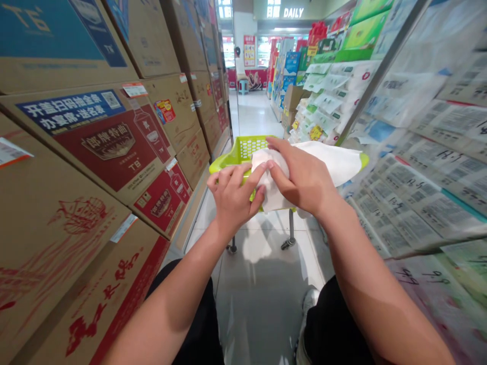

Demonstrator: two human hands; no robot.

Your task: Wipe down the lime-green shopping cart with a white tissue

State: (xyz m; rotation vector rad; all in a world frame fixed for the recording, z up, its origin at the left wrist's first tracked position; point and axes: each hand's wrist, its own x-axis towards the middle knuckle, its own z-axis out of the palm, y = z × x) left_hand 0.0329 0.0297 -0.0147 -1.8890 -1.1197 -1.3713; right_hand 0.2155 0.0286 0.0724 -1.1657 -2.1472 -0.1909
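Supermarket aisle. Left: stacked cardboard cartons [162, 40], one bearing a dark red printed panel [110, 147] with a bottle motif beneath a blue banner [72, 109] with a QR code; price labels [135, 89] are attached to several. Right: plastic-wrapped paper packs [414, 187], some marked with handwritten prices; beyond a slanting post [380, 76], green packs [365, 35] sit above white ones. Background: a light-blue stool [242, 86] on the pale tiled floor [261, 109], a red-and-white poster [249, 50], and a lettered sign [293, 12] reading "DAILY".
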